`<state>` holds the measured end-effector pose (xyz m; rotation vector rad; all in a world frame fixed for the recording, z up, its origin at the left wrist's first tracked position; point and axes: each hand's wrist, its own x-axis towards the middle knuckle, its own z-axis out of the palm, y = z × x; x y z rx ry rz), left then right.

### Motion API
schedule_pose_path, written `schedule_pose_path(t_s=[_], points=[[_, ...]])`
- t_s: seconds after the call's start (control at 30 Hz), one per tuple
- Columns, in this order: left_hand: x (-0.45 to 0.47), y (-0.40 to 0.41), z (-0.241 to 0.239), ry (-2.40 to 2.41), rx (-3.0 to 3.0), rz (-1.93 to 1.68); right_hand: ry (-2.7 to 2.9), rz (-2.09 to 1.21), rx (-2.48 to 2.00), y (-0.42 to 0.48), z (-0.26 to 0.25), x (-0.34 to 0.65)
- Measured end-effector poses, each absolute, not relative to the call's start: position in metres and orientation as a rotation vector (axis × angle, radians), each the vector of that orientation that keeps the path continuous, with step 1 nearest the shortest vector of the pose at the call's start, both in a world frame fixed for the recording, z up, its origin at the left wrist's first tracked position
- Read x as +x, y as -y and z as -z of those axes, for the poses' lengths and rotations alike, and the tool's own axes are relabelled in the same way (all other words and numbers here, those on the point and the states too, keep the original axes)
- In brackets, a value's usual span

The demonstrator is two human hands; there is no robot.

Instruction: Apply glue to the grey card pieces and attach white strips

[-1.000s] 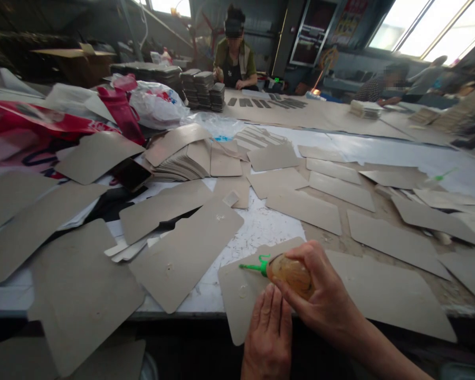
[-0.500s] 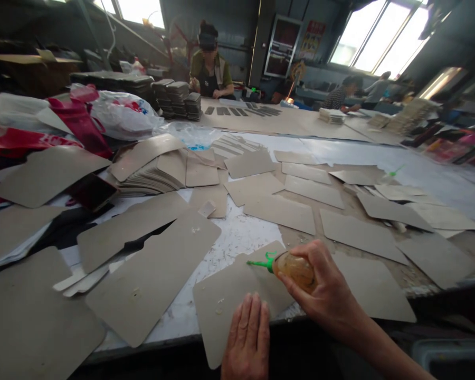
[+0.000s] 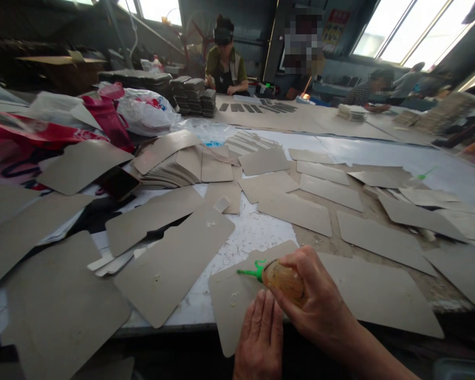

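My right hand [image 3: 316, 295] is wrapped round a glue bottle [image 3: 284, 282] with amber contents. Its green nozzle [image 3: 248, 272] points left, low over a grey-beige cardboard sheet [image 3: 225, 295] at the table's front edge; whether the tip touches the sheet I cannot tell. Small pale glue spots show on the sheet's left part. My left hand [image 3: 261, 332] lies flat on the near part of this sheet, fingers stretched out and side by side, close below the bottle. Another cardboard sheet [image 3: 174, 264] lies just to the left, with a few marks on it.
Many loose cardboard sheets [image 3: 383, 240] cover the table [image 3: 257, 232]. Toward the back left are a fanned cardboard stack [image 3: 170, 169], a dark phone [image 3: 121, 183], a pink bottle [image 3: 108, 121] and plastic bags. A person [image 3: 225, 63] sits across the table, others farther right.
The glue bottle's nozzle has shifted left over the sheet, toward the pale spots, and the right hand is now closer to the left. The whole view has swung slightly left.
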<state>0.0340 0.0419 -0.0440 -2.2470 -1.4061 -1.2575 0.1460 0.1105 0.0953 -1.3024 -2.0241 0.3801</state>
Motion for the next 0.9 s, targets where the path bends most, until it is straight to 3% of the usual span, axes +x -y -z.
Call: schedule_pose_path(t_s=[0.17, 0.9], points=[[0.022, -0.044, 0.033, 1.346, -2.382, 1.002, 2.023, -0.265, -1.354, -0.111, -0.097, 0.164], [0.022, -0.059, 0.055, 1.209, -2.313, 1.1, 1.877, -0.007, -1.617, -0.123, -0.089, 0.24]])
